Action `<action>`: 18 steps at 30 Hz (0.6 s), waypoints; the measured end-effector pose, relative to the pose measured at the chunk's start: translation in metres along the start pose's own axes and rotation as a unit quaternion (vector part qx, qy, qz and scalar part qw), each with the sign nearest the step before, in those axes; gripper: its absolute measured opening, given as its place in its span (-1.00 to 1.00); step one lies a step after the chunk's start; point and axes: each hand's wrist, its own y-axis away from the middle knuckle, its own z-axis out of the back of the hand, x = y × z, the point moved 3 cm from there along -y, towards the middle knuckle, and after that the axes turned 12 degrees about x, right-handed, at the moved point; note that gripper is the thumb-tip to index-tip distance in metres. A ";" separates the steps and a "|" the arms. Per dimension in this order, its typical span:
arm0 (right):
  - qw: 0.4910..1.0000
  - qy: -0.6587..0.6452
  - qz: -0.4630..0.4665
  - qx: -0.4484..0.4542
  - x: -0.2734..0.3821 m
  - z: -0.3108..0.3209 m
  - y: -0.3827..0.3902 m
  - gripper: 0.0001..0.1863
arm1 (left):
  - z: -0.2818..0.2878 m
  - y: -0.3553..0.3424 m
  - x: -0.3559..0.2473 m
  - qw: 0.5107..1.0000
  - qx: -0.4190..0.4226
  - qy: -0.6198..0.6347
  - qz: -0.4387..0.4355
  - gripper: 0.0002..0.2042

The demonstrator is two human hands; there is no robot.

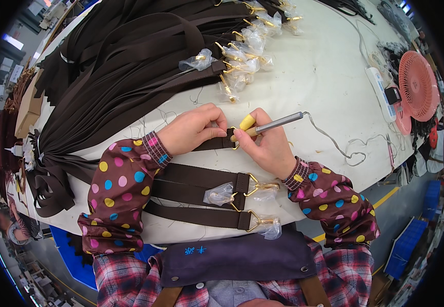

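Worked strap: dark brown, lying on the pale bench between the forearms; I read its long axis as left to right, rising slightly, its end pointing right to a gold ring.
Left grip: thumb and fingertips pinch that end at its upper edge.
Right grip: grasping a pen-shaped tool, a yellow cover on one fingertip.
Tool axis: slants up to the right from the strap's end; the front points left and down, its very tip hidden from me, and a grey cord leaves the rear.
Nearer straps: side by side, ends pointing right, with gold clasps.
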 end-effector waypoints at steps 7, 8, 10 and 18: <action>0.999 -0.023 0.026 -0.025 -0.005 -0.003 -0.002 -0.76 | 0.000 -0.001 -0.002 0.999 -0.023 0.024 0.030 -0.92; 0.999 -0.019 0.018 -0.025 -0.004 -0.002 -0.003 -0.76 | 0.000 -0.002 -0.002 0.996 -0.019 0.061 0.062 -0.92; 1.000 -0.010 0.004 -0.021 -0.004 -0.002 -0.006 -0.75 | 0.000 -0.001 -0.001 0.991 -0.017 0.098 0.094 -0.91; 0.999 0.040 -0.004 -0.004 0.000 0.000 -0.008 -0.76 | 0.001 -0.001 -0.002 0.990 -0.016 0.095 0.103 -0.88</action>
